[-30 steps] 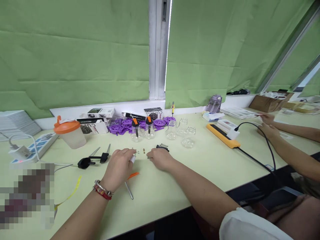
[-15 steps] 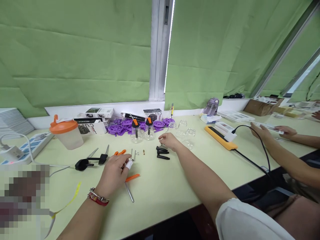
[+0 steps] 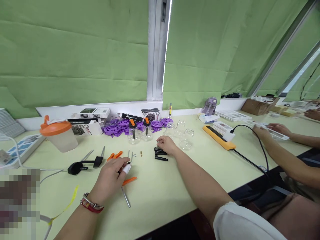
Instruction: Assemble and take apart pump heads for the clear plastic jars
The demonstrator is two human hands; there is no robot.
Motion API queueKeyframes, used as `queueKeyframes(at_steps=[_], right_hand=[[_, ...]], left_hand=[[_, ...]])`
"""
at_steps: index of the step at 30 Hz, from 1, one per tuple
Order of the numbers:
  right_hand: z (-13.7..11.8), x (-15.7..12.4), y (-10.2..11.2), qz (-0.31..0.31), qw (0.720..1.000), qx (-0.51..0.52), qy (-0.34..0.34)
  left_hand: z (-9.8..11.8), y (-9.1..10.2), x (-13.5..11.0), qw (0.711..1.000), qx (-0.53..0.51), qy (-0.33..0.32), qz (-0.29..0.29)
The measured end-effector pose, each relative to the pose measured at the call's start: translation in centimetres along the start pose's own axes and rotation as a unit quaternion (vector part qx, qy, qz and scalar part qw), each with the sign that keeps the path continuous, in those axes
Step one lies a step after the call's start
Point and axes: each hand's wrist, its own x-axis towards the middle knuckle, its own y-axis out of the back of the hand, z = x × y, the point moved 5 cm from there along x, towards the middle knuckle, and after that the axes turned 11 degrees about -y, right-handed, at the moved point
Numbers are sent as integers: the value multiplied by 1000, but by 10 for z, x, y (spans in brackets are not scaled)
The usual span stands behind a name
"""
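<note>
My left hand (image 3: 111,175), with white wrapping on its thumb, is closed in a pinch around a small black part (image 3: 129,163). Under and beside it lie orange pieces (image 3: 129,181), a silver rod (image 3: 126,197) and thin metal pins (image 3: 132,156). Farther right, my right hand (image 3: 167,144) reaches down with fingers curled together at small springs (image 3: 159,147), which it partly covers. Whatever its fingertips hold is hidden. Several black tubes (image 3: 161,158) lie just below that hand. Tiny brass-coloured bits (image 3: 141,153) rest between the hands.
Glass jars with black-and-orange tops (image 3: 133,135), purple parts (image 3: 112,130) and clear glass jars (image 3: 186,141) stand behind. Black parts (image 3: 75,168) and an orange-lidded container (image 3: 60,136) are left. A yellow-edged power strip (image 3: 220,140) lies right, near another person's hands (image 3: 262,131).
My right hand has lowered slightly, its fingertips now over the springs. My left hand keeps its pinch. The view has shifted a little, and the other person's hands have moved a white panel.
</note>
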Motion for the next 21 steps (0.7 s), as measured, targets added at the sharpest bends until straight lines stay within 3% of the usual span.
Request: queueKeyframes(at_steps=[10, 16, 18, 21], right_hand=[[1, -3, 3, -9, 1000, -1, 25], [1, -1, 11, 18, 999, 50, 9], [-1, -2, 18, 37, 999, 28, 10], [-4, -5, 28, 58, 994, -90, 14]], left_hand=[[0, -2, 0, 1000, -2, 1, -12], [0, -2, 2, 1000, 0, 4, -14], [-1, -2, 2, 1000, 0, 5, -17], [-1, -2, 1, 1000, -3, 2, -22]])
